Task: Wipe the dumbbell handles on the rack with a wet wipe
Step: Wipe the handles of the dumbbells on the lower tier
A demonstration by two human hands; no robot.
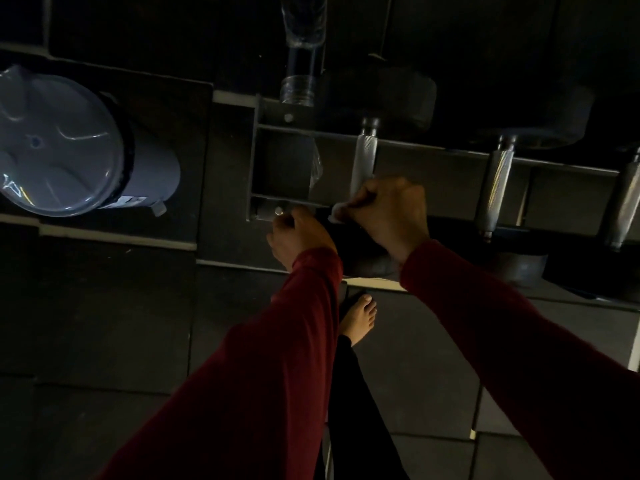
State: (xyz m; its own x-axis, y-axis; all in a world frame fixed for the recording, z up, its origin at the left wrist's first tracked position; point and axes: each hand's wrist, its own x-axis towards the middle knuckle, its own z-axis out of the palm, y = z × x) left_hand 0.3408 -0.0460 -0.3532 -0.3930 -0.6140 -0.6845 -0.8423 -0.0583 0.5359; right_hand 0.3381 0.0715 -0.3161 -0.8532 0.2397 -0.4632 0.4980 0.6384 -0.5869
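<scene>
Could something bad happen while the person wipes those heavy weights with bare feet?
Maybe. The bare foot is right under the rack, so a weight knocked loose could land on it. The right hand holds only a small wipe on the first handle, so it could slip off the bumpy metal.

The dark metal dumbbell rack runs left to right beyond both hands. Three knurled steel dumbbell handles lie across it: the nearest handle just beyond the right hand's fingers, a second handle to their right, a third handle farther right. The white wet wipe sits at those fingers. The left hand touches the rack's left end. A grey lidded bin stands well left, on the dark tiled floor.
</scene>
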